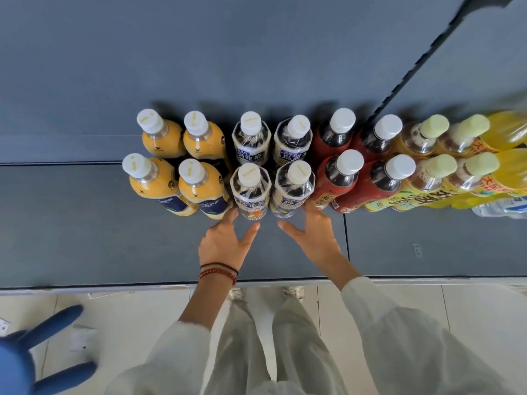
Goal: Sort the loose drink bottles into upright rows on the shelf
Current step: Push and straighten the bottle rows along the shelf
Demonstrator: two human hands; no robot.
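Head view; dial centred between the two hands.

Grey shelf: bottles upright, two rows deep, in two-by-two blocks.
- 10 o'clock: 4 orange juice bottles, white caps.
- 12 o'clock: 4 white-labelled tea bottles, white caps.
- 1 o'clock: 4 red-labelled bottles, dark contents, white caps.
- 2 o'clock: 4 yellow-labelled bottles, pale green caps.
- 3 o'clock, frame edge: blurred yellow bottles, count unreadable; 1 clear bottle in front of them, pose unclear.

Left hand: fingers straight and spread, nothing held. Index tip and thumb flank the foot of the front-left tea bottle; contact not resolvable. Bracelets on that wrist: black cord, red beads.

Right hand: also spread and empty, fingertips against the foot of the front-right tea bottle.
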